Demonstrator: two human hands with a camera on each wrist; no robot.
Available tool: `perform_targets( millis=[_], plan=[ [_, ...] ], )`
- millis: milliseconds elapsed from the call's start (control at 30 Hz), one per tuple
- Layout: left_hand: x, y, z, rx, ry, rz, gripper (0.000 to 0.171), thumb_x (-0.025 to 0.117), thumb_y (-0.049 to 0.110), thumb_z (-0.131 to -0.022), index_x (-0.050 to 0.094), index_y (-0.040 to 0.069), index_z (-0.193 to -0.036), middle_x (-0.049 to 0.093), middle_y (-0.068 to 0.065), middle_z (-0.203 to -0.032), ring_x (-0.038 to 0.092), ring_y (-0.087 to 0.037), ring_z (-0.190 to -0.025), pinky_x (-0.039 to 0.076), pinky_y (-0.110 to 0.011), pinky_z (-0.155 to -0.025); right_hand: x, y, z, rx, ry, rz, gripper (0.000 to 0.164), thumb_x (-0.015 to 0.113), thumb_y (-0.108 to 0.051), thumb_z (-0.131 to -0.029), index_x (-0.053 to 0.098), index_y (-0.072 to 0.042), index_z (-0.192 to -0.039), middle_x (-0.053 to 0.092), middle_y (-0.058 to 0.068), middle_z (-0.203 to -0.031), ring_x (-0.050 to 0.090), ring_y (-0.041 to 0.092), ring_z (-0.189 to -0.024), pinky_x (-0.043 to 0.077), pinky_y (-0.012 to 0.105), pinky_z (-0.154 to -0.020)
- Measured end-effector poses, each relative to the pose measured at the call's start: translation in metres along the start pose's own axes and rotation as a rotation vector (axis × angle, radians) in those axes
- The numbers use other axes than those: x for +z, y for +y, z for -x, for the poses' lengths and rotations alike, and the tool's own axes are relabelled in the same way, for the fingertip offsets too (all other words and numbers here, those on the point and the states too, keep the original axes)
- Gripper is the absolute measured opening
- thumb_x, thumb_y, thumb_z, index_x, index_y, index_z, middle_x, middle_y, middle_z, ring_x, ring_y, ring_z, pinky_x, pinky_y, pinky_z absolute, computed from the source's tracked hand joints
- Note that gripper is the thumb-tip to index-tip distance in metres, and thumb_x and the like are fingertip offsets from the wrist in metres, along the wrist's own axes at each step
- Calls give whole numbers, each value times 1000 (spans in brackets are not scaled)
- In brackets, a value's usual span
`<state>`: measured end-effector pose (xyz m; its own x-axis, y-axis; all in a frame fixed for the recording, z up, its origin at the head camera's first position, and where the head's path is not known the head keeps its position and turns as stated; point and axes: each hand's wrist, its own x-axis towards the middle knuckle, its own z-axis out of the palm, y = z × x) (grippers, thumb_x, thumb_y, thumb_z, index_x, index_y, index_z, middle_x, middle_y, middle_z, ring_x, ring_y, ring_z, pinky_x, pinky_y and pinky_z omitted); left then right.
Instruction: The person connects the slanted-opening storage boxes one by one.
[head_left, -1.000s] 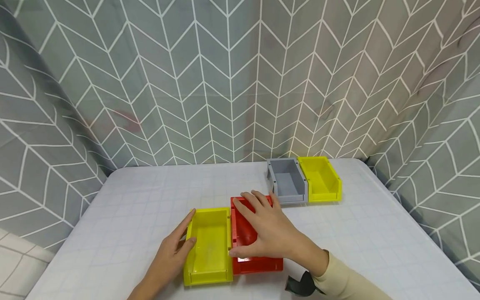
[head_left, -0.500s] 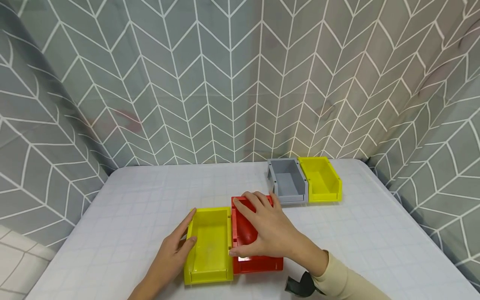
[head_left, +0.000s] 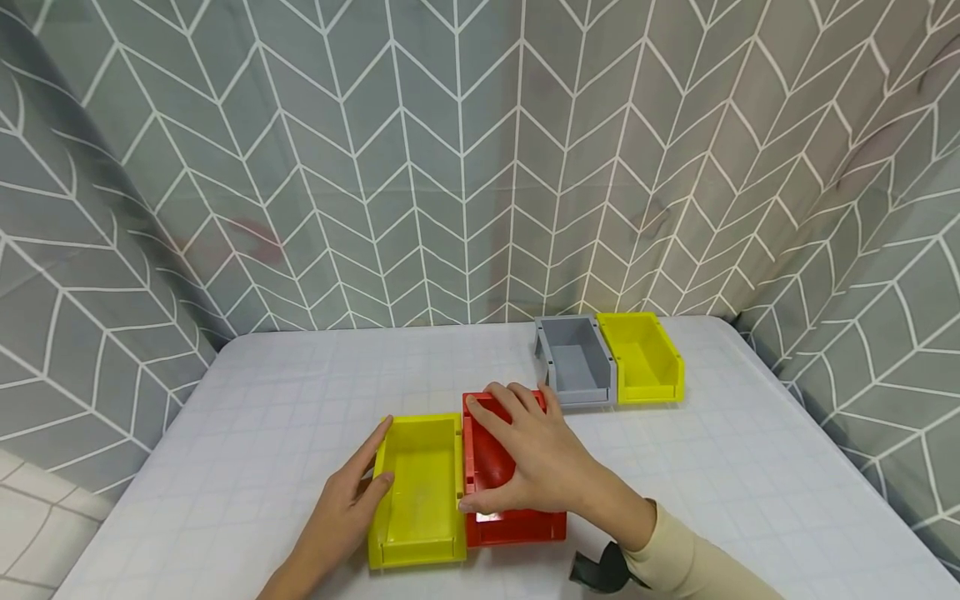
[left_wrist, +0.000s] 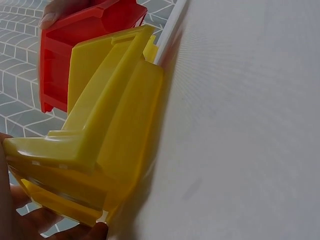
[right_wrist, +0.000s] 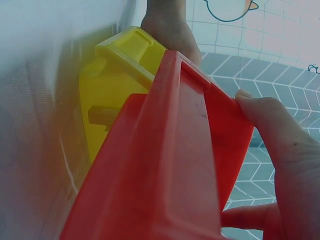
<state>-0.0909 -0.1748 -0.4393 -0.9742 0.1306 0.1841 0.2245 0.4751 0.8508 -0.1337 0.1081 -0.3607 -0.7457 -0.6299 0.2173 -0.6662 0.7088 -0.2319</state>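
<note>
Side by side on the table, a yellow storage bin (head_left: 418, 492) and a red storage bin (head_left: 480, 467) stand with their long walls against each other. At the yellow bin's left wall, my left hand (head_left: 337, 512) grips it; in the left wrist view its fingertips (left_wrist: 75, 231) curl round the bin's lower side. My right hand (head_left: 543, 467) spans the red bin from above and holds it, thumb on the left rim and fingers toward the far right. In the right wrist view the thumb (right_wrist: 272, 112) rests at the red bin's (right_wrist: 185, 125) edge. The right hand hides much of its inside.
Behind and to the right, a grey bin (head_left: 576, 371) and a second yellow bin (head_left: 643, 362) stand together on the white table (head_left: 247, 450). A black strap-like piece (head_left: 603, 571) shows by the right sleeve. A patterned curtain (head_left: 457, 167) borders the table's back and sides.
</note>
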Motion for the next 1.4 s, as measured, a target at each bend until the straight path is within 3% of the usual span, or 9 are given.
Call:
perform_targets(
  millis=[500, 833, 1400],
  plan=[
    [0, -1, 2, 0, 20, -12, 69, 55, 5, -105, 31, 28, -165, 35, -5, -165, 49, -35, -140, 52, -46, -103, 1, -2, -2, 11, -26, -20, 107, 71, -80, -73, 48, -20, -159, 41, 10, -158, 34, 36, -143, 19, 72, -117],
    [4, 0, 2, 71, 35, -10, 70, 54, 1, -104, 31, 26, -165, 35, -5, -165, 47, -35, -141, 52, -46, -102, 1, 0, 0, -2, -2, -1, 109, 70, -83, -73, 48, -20, -159, 42, 11, -157, 36, 37, -142, 19, 72, -117],
    [5, 5, 1, 69, 40, -19, 67, 51, 0, -104, 33, 21, -165, 35, -10, -164, 42, -34, -145, 51, -49, -103, 2, 0, 0, -16, 11, 6, 109, 74, -81, -71, 50, -18, -157, 44, 13, -155, 38, 37, -141, 20, 73, -115]
  ],
)
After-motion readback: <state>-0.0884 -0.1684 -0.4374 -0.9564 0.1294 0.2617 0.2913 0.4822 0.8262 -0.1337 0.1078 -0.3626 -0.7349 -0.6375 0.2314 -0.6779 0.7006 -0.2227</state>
